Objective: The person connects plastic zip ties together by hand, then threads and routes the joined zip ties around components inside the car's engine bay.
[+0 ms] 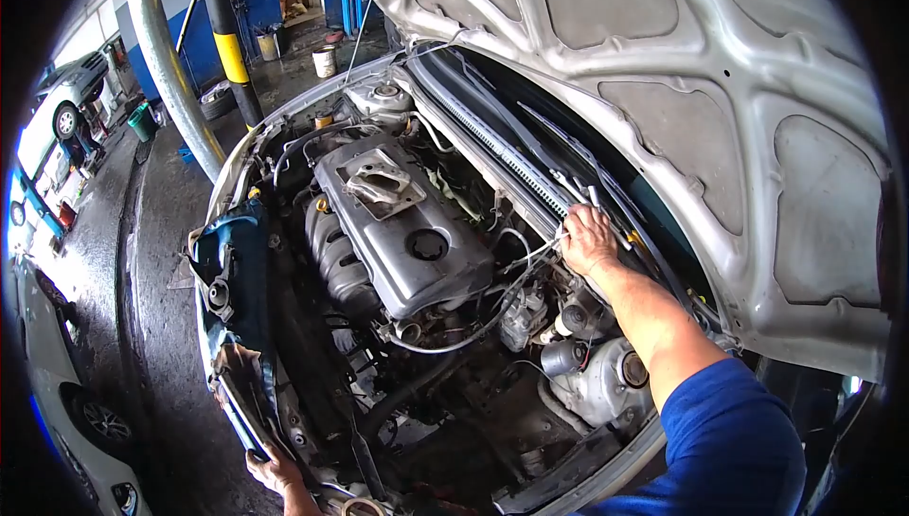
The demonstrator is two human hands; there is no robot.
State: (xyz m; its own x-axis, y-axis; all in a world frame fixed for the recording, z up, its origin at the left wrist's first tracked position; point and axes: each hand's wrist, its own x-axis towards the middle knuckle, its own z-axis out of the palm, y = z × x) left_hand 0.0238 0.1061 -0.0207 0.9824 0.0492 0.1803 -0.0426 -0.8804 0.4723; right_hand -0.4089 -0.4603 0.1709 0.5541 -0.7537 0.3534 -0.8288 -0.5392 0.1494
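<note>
My right hand [589, 237] reaches to the cowl [530, 180] at the base of the windshield. Its fingers are bent down among several slim metal tools [592, 198]; what they grip is hidden. At the lower left, my left hand [275, 471] is closed over the front edge [248, 435] of the car body. Between my hands lies the open engine bay, with a grey engine cover [402, 251] in it. A metal flanged part [379, 185] rests on a flat gasket-like plate [409, 202] on top of that cover.
The raised hood [682, 109] spans the upper right. Hoses [445, 347] and a white-grey strut tower [611, 388] are near my right arm. A yellow-black post [227, 47] and a silver pole [166, 62] stand at upper left. Another car [71, 402] is parked at left.
</note>
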